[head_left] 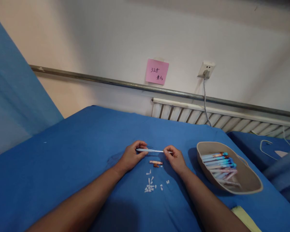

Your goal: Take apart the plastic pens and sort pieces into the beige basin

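Observation:
Between my fingers a pale blue pen barrel (145,150) lies level, with a thin white refill (159,151) coming out of its right end. My left hand (132,157) is closed around the barrel's left part. With thumb and forefinger, my right hand (175,158) pinches the refill near its far end. Just below, on the blue cloth, lies a copper-coloured pen part (156,162) with a small brown clip-like piece (156,165) touching it. Nearer to me several small white plastic pieces (149,188) are scattered, most of them in one heap.
A beige basket (252,183) with several blue, white and pink pens (218,162) stands at the right. Yellow-green paper or cloth (245,219) lies in front of it. A radiator (181,111), a metal rail (111,81) and a plugged-in cable (205,103) are behind the table.

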Demonstrator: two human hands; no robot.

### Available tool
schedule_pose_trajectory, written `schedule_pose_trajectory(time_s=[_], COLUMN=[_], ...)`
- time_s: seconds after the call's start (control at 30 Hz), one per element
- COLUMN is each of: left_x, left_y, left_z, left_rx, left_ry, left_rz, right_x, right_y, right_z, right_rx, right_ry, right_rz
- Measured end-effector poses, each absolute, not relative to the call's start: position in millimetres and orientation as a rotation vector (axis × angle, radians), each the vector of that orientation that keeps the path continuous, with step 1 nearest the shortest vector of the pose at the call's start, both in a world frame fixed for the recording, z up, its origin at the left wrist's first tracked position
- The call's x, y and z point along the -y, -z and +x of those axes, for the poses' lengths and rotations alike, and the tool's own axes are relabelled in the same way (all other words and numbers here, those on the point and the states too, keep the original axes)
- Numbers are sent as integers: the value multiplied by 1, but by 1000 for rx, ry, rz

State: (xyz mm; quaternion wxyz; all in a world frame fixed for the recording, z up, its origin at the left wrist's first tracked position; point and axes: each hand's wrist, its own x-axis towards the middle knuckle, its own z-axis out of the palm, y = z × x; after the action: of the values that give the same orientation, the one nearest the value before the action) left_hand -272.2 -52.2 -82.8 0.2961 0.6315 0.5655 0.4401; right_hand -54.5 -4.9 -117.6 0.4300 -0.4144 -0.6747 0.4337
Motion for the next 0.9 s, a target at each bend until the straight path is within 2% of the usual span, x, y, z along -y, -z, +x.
schedule_pose_trajectory(time_s=[0.17, 0.37, 0.67, 0.9], left_x=[56, 63, 63, 64], left_y=[84, 82, 76, 74], left_z=[-267, -257, -260, -263], left_rx=[-1445, -1395, -1308, -1247], left_ry=[-1121, -1083, -998, -784], left_rz=[1732, 1743, 1721, 1939], right_x=[11, 33, 39, 40], right_y=[117, 114, 113, 81], right_z=[-62, -79, -80, -77], right_rx=[1646, 1476, 1397, 1112], right_ry=[-1194, -1543, -1751, -1852], right_rz=[-995, -827, -658, -561])
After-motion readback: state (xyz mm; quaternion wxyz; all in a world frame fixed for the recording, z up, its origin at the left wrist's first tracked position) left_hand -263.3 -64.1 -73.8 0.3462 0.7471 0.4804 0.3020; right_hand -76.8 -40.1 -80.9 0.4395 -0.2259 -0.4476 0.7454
